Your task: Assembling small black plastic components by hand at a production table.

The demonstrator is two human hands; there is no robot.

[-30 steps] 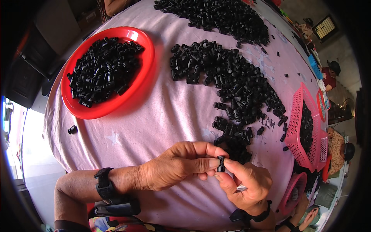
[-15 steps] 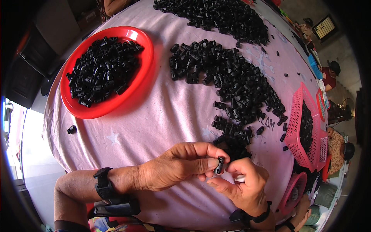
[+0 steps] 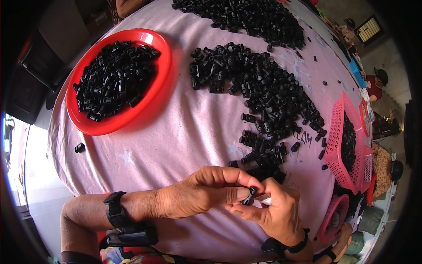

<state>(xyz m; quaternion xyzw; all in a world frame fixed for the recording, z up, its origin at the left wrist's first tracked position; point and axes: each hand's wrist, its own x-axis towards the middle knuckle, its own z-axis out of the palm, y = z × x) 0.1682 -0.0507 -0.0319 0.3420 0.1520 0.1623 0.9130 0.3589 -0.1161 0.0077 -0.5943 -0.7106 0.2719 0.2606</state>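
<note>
Between the thumb and index finger of my left hand (image 3: 206,193) is a small black plastic cord lock (image 3: 249,196), held tilted. Close against it, my right hand (image 3: 274,209) has its thumb under the piece and its fingers curled. A small white scrap (image 3: 266,201), maybe cloth or paper, shows inside the right fingers. Just beyond both hands lies a long curved heap of similar black cord locks (image 3: 268,101) on a pink cloth (image 3: 176,145). To the left, a red plate (image 3: 163,66) holds another pile of them.
A second black heap (image 3: 250,20) lies at the far side. Right of me stand a pink perforated basket (image 3: 336,136) with black pieces and a round pink basket (image 3: 338,211). One loose cord lock (image 3: 80,148) sits below the plate. Other people (image 3: 378,86) are along the right.
My right hand has closed in on my left, its fingers now meeting near the cord lock. The cord lock has dropped slightly lower.
</note>
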